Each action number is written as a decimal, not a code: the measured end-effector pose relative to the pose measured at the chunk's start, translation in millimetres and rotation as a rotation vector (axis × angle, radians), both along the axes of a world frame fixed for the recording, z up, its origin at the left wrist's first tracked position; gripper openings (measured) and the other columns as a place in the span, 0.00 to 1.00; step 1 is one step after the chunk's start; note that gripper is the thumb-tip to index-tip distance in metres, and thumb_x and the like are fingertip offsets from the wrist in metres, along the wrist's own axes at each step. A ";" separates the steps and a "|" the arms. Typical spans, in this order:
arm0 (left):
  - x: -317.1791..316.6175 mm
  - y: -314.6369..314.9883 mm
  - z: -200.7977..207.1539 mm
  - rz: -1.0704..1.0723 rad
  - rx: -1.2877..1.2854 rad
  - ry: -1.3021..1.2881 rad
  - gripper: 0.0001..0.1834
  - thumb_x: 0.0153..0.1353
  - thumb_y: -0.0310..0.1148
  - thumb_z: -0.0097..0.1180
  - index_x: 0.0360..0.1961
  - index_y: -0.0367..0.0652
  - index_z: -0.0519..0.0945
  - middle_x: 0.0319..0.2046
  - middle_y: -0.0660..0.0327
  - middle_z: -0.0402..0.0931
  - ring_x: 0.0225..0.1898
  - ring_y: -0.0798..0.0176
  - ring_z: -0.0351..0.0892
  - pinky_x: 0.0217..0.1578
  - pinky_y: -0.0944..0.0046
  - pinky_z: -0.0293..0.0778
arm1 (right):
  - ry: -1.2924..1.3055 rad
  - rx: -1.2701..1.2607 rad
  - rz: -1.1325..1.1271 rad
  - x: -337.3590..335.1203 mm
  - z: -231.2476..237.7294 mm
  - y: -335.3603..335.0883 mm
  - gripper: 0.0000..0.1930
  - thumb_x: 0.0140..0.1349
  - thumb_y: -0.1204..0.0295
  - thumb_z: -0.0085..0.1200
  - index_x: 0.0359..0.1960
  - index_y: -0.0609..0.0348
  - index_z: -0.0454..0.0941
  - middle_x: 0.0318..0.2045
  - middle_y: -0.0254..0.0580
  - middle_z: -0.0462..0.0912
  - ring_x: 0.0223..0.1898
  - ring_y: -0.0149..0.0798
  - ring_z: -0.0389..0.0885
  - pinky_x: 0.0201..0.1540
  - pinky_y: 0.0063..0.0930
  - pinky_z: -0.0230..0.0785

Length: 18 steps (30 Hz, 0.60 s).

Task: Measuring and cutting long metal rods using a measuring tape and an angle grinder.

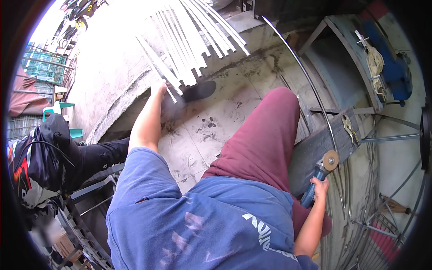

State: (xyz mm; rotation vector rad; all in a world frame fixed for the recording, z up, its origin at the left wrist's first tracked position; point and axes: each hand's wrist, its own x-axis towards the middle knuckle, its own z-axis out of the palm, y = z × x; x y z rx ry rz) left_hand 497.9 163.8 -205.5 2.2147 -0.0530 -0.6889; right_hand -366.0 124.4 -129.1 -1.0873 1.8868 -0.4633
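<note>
Left hand (160, 86) fingers pinching a pale metal tube (172, 96) near its end; right hand (320, 188) fingers wrapped around a blue angle grinder (320, 173) with tan disc (330, 157).

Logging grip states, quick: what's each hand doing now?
Left hand: closed, holding a straight, pale metal bar.
Right hand: closed, holding a blue angle grinder with round tan disc.

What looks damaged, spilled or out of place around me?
Dark smudges mark the pale floor ahead; what left them is unclear. The concrete ledge on the left looks ragged-edged, as if broken. Metal tubes by your left hand end unevenly.
</note>
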 end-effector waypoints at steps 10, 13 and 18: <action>54.2 15.3 -20.8 -0.097 -0.063 -0.227 0.30 0.65 0.41 0.65 0.64 0.36 0.76 0.62 0.47 0.76 0.61 0.51 0.78 0.60 0.57 0.72 | -0.054 -0.040 0.002 20.9 -3.8 -3.6 0.21 0.38 0.76 0.68 0.38 0.66 0.77 0.30 0.41 0.82 0.29 0.36 0.79 0.36 0.34 0.74; -36.1 -1.0 0.5 -0.229 -0.093 -0.163 0.46 0.64 0.48 0.67 0.75 0.41 0.59 0.65 0.48 0.72 0.57 0.55 0.79 0.54 0.59 0.78 | -0.012 -0.041 -0.037 7.2 13.2 2.9 0.22 0.39 0.77 0.68 0.39 0.66 0.77 0.31 0.41 0.82 0.30 0.37 0.80 0.37 0.34 0.75; -123.7 48.8 81.4 -0.696 0.080 -0.664 0.55 0.54 0.46 0.75 0.75 0.35 0.56 0.66 0.41 0.70 0.63 0.44 0.77 0.63 0.51 0.73 | -0.012 -0.048 0.026 8.7 7.1 1.1 0.23 0.39 0.78 0.68 0.42 0.66 0.77 0.33 0.41 0.83 0.32 0.37 0.81 0.40 0.34 0.76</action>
